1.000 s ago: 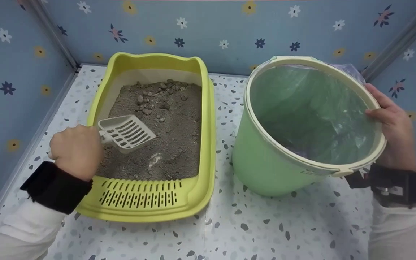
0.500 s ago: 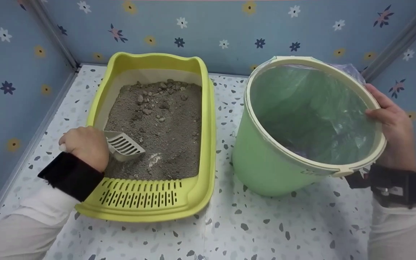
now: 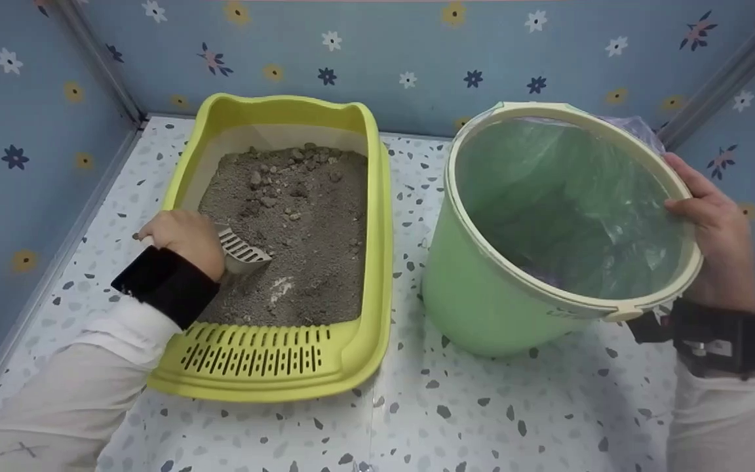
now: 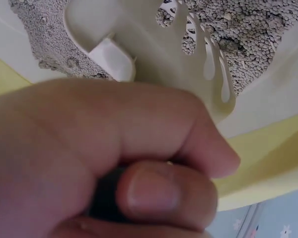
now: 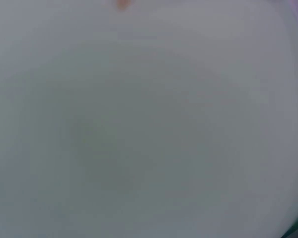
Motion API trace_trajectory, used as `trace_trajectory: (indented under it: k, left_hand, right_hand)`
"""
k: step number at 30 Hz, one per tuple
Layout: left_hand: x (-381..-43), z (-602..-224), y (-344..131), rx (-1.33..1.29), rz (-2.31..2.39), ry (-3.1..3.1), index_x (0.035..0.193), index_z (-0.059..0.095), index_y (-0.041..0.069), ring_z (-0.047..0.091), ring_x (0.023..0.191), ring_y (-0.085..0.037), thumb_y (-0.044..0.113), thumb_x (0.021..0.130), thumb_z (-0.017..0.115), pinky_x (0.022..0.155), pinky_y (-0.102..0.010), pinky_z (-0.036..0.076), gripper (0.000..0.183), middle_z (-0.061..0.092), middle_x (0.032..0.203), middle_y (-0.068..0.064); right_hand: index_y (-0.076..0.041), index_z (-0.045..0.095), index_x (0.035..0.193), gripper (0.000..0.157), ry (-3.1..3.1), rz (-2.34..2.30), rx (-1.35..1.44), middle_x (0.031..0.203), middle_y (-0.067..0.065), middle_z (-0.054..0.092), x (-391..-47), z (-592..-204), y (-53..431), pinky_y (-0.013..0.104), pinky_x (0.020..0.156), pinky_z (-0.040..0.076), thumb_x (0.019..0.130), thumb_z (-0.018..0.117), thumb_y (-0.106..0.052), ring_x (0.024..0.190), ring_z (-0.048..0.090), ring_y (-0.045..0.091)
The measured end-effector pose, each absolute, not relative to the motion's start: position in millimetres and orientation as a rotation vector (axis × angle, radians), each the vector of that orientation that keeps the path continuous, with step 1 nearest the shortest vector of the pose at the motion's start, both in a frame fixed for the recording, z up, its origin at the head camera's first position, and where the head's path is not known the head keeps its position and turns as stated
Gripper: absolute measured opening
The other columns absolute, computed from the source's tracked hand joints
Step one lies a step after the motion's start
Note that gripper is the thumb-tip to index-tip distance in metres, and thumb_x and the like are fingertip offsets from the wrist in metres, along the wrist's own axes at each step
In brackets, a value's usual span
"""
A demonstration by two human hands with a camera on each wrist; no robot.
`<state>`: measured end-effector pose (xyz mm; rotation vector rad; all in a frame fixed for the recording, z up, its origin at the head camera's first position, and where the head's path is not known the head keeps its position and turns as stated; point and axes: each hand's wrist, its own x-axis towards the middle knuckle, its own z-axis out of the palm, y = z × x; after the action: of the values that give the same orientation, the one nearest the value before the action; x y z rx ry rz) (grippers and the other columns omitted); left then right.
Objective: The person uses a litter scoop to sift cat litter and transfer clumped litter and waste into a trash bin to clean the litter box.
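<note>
My left hand (image 3: pixel 186 239) grips the handle of a pale slotted litter scoop (image 3: pixel 244 252) over the left side of a yellow-green litter box (image 3: pixel 377 262). The scoop is tilted, its front edge down at the grey litter (image 3: pixel 312 249). In the left wrist view, curled fingers (image 4: pixel 154 119) and the thumb wrap the handle, and the scoop's (image 4: pixel 154 44) slots show litter behind them. My right hand (image 3: pixel 715 223) holds the right rim of a light green bin (image 3: pixel 482 295), thumb inside and fingers outside. The bin leans, lined with a clear plastic bag (image 3: pixel 620 229). The right wrist view is a pale blur.
Clumps (image 3: pixel 266 183) lie toward the back of the litter. The box has a slotted front ledge (image 3: pixel 253 354). Flower-patterned blue walls (image 3: pixel 377 59) enclose the back and sides. A speckled white floor (image 3: pixel 404 406) runs in front and between box and bin.
My left hand has moved right and over the box with the scoop, which has gone from nearly flat to steeply tilted, down at the litter. The right hand and bin stay put.
</note>
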<state>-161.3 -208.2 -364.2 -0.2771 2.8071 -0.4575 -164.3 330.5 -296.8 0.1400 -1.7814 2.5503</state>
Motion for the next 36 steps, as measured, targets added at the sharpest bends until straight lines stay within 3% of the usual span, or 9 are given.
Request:
trace_trajectory:
  k: [10,17,24,28,36]
  left_hand:
    - [-184,-371,-215,-0.318,-0.340,2.805,0.105,0.055,-0.020,0.062,0.090,-0.045,0.009,0.087,0.051,0.073,-0.053,0.053,0.035,0.058,0.105,-0.037]
    - [-198,-381,-207,-0.478,-0.251,2.820,0.104,0.058,-0.014,0.065,0.081,-0.031,0.010,0.088,0.051,0.067,-0.045,0.054,0.030,0.064,0.099,-0.026]
    - [-214,-392,-200,-0.577,-0.176,2.819,0.115,0.053,-0.015,0.061,0.095,-0.042,0.022,0.090,0.052,0.072,-0.052,0.053,0.045,0.058,0.112,-0.031]
    - [-220,-397,-199,-0.612,-0.164,2.798,0.115,0.055,-0.012,0.061,0.097,-0.042,0.021,0.093,0.051,0.073,-0.052,0.053,0.041,0.059,0.114,-0.029]
    - [-232,-405,-196,-0.649,-0.167,2.838,0.114,0.058,-0.009,0.062,0.093,-0.040,0.012,0.095,0.042,0.069,-0.052,0.053,0.033,0.062,0.113,-0.026]
  right_hand:
    - [-0.011,0.040,0.143,0.054,-1.730,2.582,0.078,0.153,0.009,0.026,-165,-297,330,0.026,0.093,0.045,0.093,0.038,0.011,0.131,0.043,0.016]
    - [-0.010,0.040,0.142,0.053,-1.684,2.620,0.070,0.152,0.008,0.026,-164,-297,329,0.026,0.093,0.045,0.094,0.037,0.011,0.130,0.045,0.015]
    - [-0.012,0.038,0.144,0.055,-1.785,2.547,0.046,0.153,0.006,0.026,-166,-297,331,0.023,0.092,0.046,0.093,0.040,0.009,0.132,0.041,0.014]
    - [-0.013,0.037,0.144,0.056,-1.856,2.495,0.051,0.154,0.006,0.025,-167,-298,332,0.021,0.091,0.046,0.093,0.041,0.008,0.133,0.040,0.012]
    - [-0.011,0.042,0.142,0.054,-1.753,2.570,0.044,0.151,0.011,0.025,-168,-297,332,0.023,0.088,0.049,0.092,0.040,0.012,0.120,0.053,0.013]
